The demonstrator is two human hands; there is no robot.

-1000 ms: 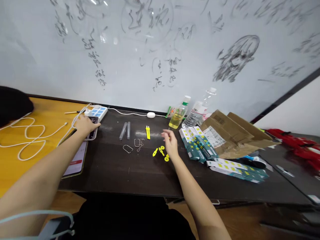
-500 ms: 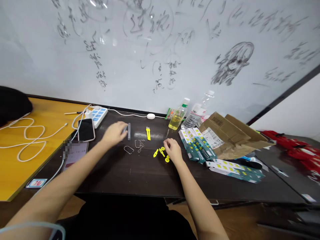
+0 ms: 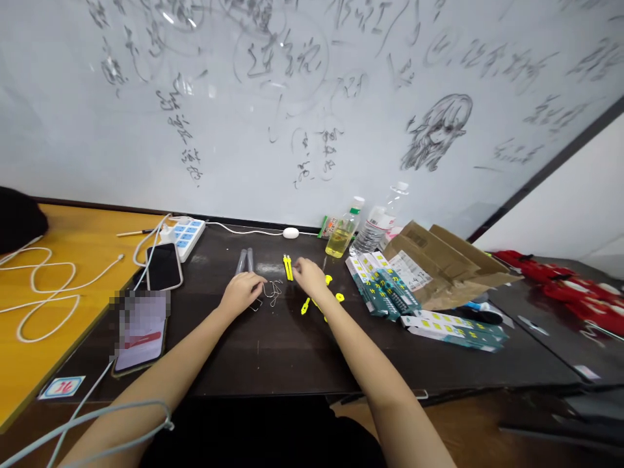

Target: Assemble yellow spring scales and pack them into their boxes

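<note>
My left hand (image 3: 240, 292) lies low over the desk, fingers bent and drawn together. It partly covers a bent wire piece (image 3: 257, 305), and its fingertips reach the edge of the tangled thin wires (image 3: 275, 294). Just beyond it lie two clear tubes (image 3: 246, 259). My right hand (image 3: 311, 278) is closed, fingertips curled right beside two slim yellow sticks (image 3: 287, 268); whether they hold anything is hidden. Under and around that wrist are small yellow plastic parts, among them a flat piece (image 3: 305, 306) and a round one (image 3: 340, 297), some partly covered.
Green-and-white boxes (image 3: 385, 286) and a torn cardboard package (image 3: 439, 266) stand to the right. Behind are a bottle of yellow liquid (image 3: 342, 237) and a water bottle (image 3: 375, 229). Two phones (image 3: 164, 266), a power strip (image 3: 190, 235) and white cables lie left.
My left hand has left the clear tubes and come nearer, to the wires. My right hand has moved left and away from me, from the small yellow parts to the yellow sticks.
</note>
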